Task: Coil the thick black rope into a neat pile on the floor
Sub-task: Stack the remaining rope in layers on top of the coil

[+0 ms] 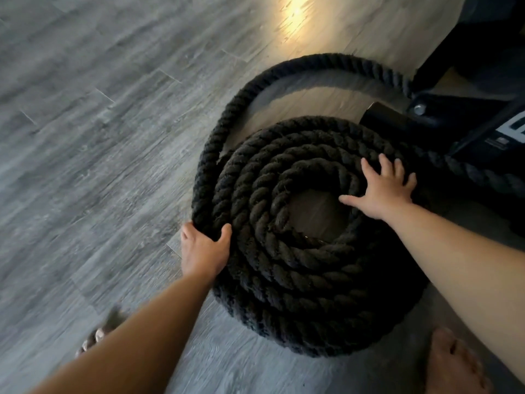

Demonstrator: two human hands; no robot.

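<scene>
A thick black twisted rope [284, 268] lies coiled in several rings on the grey wood floor, with a bare patch of floor in its middle. A loose stretch of the same rope arcs out from the coil's left side, up and over to the right, towards a black metal frame. My left hand [203, 248] grips this outer stretch at the coil's left edge, thumb on the inside. My right hand [383, 191] presses flat on the top right of the coil, fingers spread.
A black metal equipment frame [454, 120] with a bolt stands at the upper right, touching the coil's far edge. Another length of rope runs under it to the right. My bare feet [454, 365] are at the bottom left and bottom right. Open floor [99, 137] spreads to the left.
</scene>
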